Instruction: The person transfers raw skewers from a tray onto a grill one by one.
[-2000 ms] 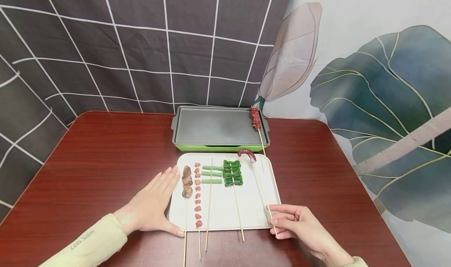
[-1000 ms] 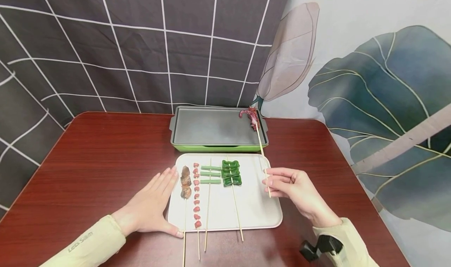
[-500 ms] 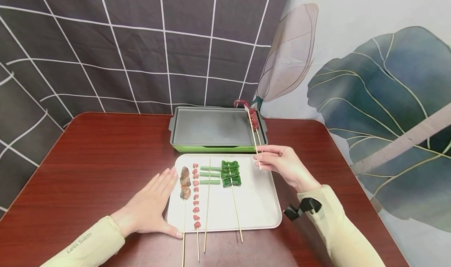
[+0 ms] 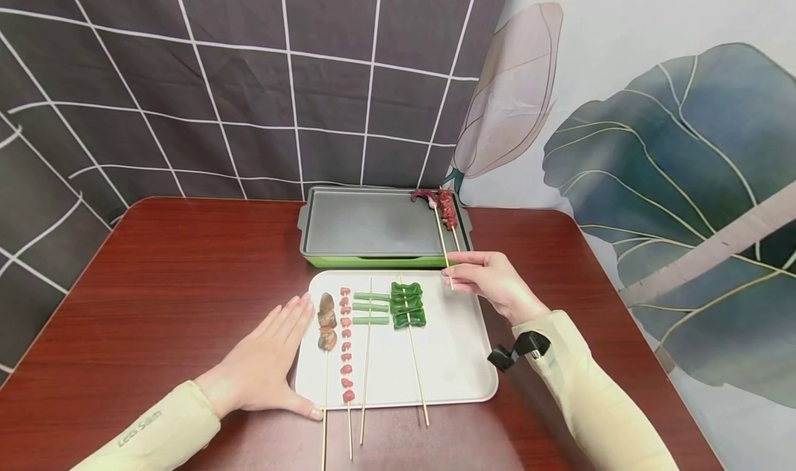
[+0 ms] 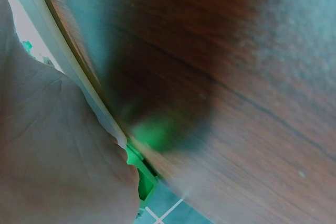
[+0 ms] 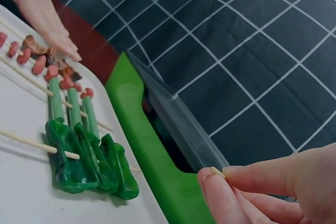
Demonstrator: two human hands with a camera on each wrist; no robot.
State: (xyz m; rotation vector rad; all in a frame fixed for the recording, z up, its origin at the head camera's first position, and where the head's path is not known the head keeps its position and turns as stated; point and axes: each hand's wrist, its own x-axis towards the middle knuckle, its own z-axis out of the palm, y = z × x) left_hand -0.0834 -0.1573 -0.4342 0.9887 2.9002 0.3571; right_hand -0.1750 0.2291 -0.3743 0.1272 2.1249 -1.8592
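Note:
My right hand (image 4: 488, 281) pinches the stick end of an octopus tentacle skewer (image 4: 441, 231) between thumb and fingers. The dark red curled tentacle lies over the right part of the grill plate (image 4: 367, 222), just left of a red meat skewer (image 4: 448, 210). In the right wrist view only the stick's tip shows between the fingertips. My left hand (image 4: 264, 364) rests with straight fingers along the left edge of the white tray (image 4: 457, 381), thumb at its front corner. On the tray lie a green pepper skewer (image 4: 408, 306), a green stalk skewer (image 4: 371, 308) and others.
A brown mushroom-like skewer (image 4: 327, 322) and a skewer of small red pieces (image 4: 346, 347) lie on the tray's left side, sticks jutting past its front edge. The grill's green base (image 4: 385, 261) stands right behind the tray. A dark gridded cloth (image 4: 249, 84) hangs behind the table.
My right hand has lifted the octopus tentacle skewer off the tray's right side and carried it forward and left onto the grill, beside the meat skewer. The left hand stays put.

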